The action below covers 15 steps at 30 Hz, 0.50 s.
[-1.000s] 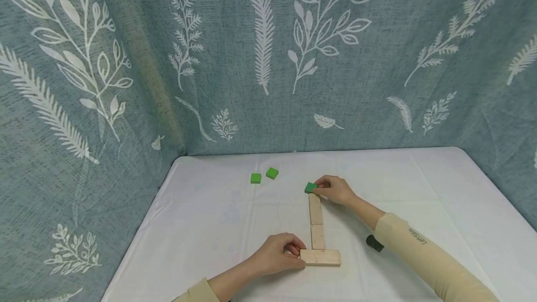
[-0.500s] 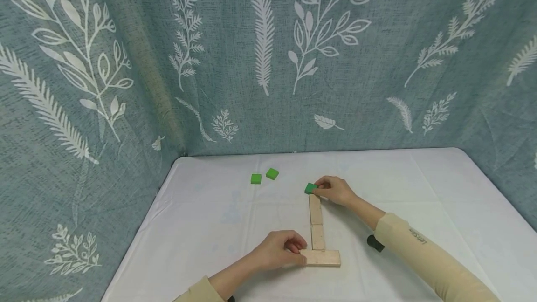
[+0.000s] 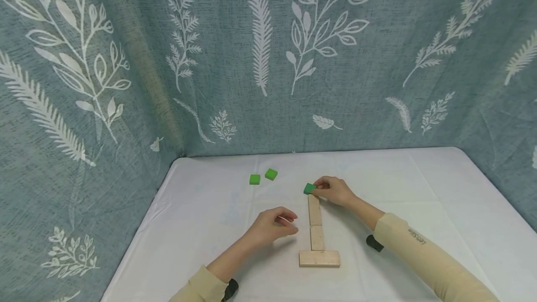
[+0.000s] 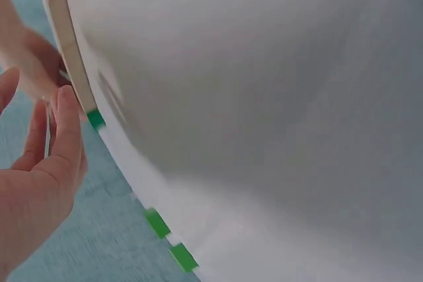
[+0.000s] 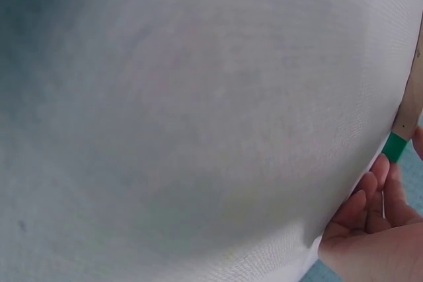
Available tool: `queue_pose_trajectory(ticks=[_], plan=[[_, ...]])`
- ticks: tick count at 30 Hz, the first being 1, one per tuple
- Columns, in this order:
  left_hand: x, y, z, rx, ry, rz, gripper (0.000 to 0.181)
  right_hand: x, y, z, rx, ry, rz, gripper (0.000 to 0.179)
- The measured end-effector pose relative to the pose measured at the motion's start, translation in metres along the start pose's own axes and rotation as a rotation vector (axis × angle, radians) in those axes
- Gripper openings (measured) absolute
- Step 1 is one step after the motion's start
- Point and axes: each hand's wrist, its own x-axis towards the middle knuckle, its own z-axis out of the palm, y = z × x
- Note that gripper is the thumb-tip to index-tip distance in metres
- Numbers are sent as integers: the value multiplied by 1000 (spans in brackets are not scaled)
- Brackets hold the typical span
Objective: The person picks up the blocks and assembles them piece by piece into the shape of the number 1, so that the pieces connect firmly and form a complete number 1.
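Observation:
In the head view, my right hand (image 3: 337, 191) pinches a dark green square block (image 3: 309, 188) at the far end of a row of wooden blocks. Two flat wooden blocks, a far one (image 3: 314, 210) and a near one (image 3: 317, 237), lie end to end away from me. Across their near end lies another wooden block (image 3: 320, 258), so they form an upside-down T. My left hand (image 3: 268, 228) is just left of the row, holding nothing, its thumb and fingers apart. The right wrist view has the green block (image 5: 395, 147) against the wood, between fingertips.
Two lighter green square blocks, one (image 3: 254, 179) left of the other (image 3: 271, 174), lie toward the back of the white-covered table (image 3: 201, 209). A patterned blue-green curtain (image 3: 235, 59) hangs behind the table and along its sides.
My left hand has let go of the crosswise wooden block's left end and moved away from me, slightly left. My right hand stays at the green block.

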Motion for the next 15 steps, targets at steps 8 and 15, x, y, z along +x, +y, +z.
queue_pose_trajectory(ticks=[8, 15], plan=[[14, -8, -16, -67, 113, -52, 33, -1, 0, -1, -8, -14, 1, 30], [27, -15, -33, -65, 260, -86, 32, -2, 0, -1, -14, -20, 6, 32]])
